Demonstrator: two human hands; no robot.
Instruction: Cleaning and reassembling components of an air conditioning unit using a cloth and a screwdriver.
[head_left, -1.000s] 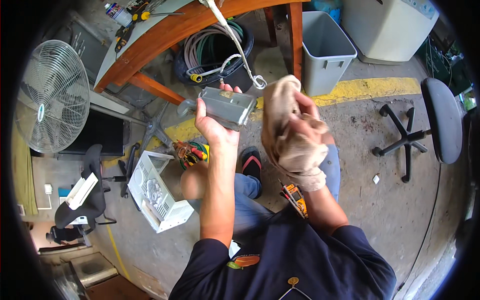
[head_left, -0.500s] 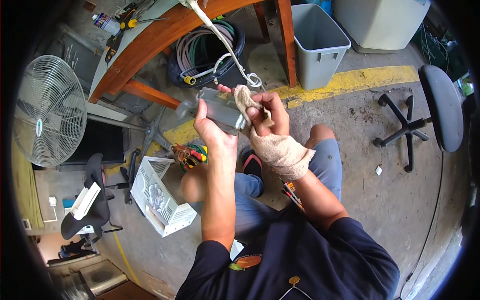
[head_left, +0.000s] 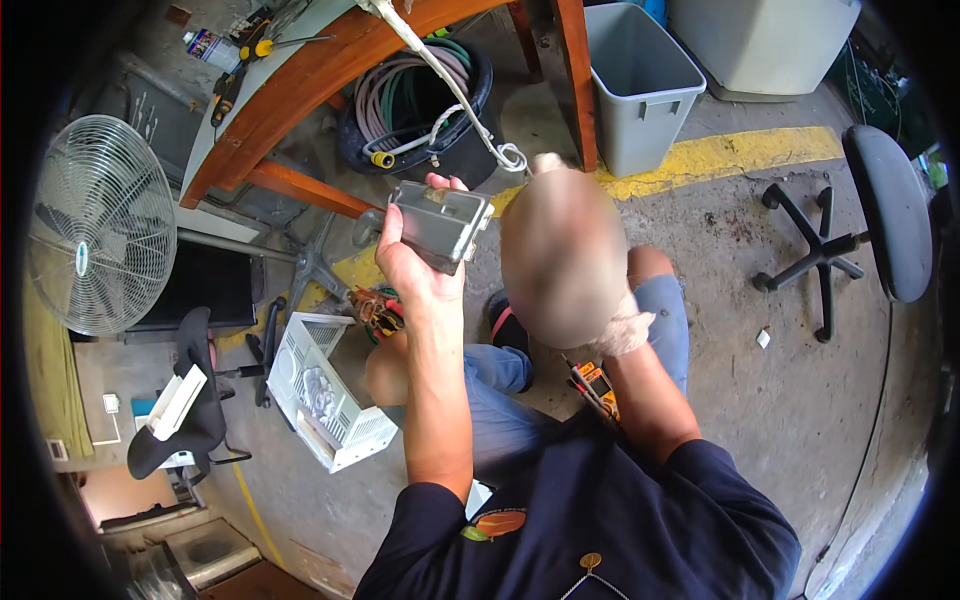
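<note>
My left hand point(head_left: 420, 265) is closed round a dark grey, box-shaped housing point(head_left: 430, 225) with a lighter edge and small tabs on its right side. The thumb lies along its left side, and fingertips show beyond its far edge. A rounded grey piece point(head_left: 368, 228) sits just left of the housing; I cannot tell whether it is joined on. To the right, apart from the housing, my right hand point(head_left: 565, 260) is smeared by a blur that hides its fingers. A beige cloth point(head_left: 628, 328) wraps the right wrist, and pale cloth also shows above the blur.
Below the left forearm lies a white vented casing point(head_left: 325, 390), near a tool bag point(head_left: 378, 312). An orange tester point(head_left: 598, 388) is by the right thigh. Ahead are a wooden table point(head_left: 300, 100), a hose tub point(head_left: 465, 150) and a grey bin point(head_left: 645, 110). A fan point(head_left: 95, 225) stands left.
My right hand has moved right and down, away from the housing, where the cloth was pressed against its right end. The left hand still holds the housing, slightly lower and tilted differently.
</note>
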